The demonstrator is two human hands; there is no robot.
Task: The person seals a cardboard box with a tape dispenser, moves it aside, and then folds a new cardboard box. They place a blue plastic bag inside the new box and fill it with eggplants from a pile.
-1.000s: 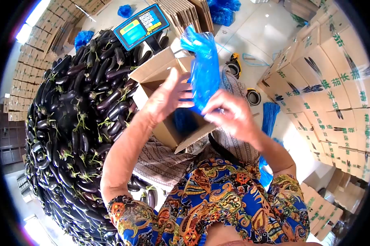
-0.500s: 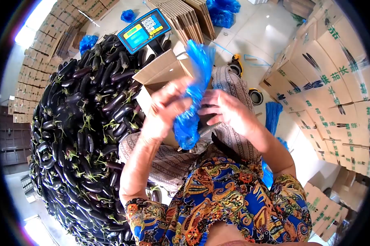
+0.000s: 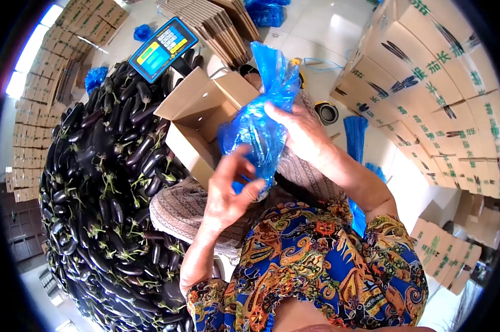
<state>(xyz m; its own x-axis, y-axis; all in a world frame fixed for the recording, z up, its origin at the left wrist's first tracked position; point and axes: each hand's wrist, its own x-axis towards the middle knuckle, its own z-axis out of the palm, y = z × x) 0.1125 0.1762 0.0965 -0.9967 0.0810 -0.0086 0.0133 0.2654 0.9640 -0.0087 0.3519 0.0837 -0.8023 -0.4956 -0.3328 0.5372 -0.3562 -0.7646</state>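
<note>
A crinkled, translucent blue plastic bag (image 3: 261,124) hangs between my hands, overlapping the open cardboard box (image 3: 192,145) in this view. My right hand (image 3: 302,130) grips the bag's upper right side, thumb on top of the plastic and the other fingers hidden behind it. At the bag's lower left, my left hand (image 3: 230,188) has its fingers bent and spread apart, the tips right against the plastic. The box stands in front of my knees with its flaps raised, its cardboard inside showing.
A big heap of eggplants (image 3: 111,188) fills the left side. Behind the box stands a scale display (image 3: 162,50), with flattened cartons (image 3: 211,27) beyond. Printed cartons (image 3: 427,88) are stacked at right. A tape roll (image 3: 326,113) and blue plastic strips (image 3: 356,138) lie on the floor.
The bag has spread wider from a narrow bunch. My left hand has moved down to its lower part, and my right hand has closed on its upper side. The view has shifted.
</note>
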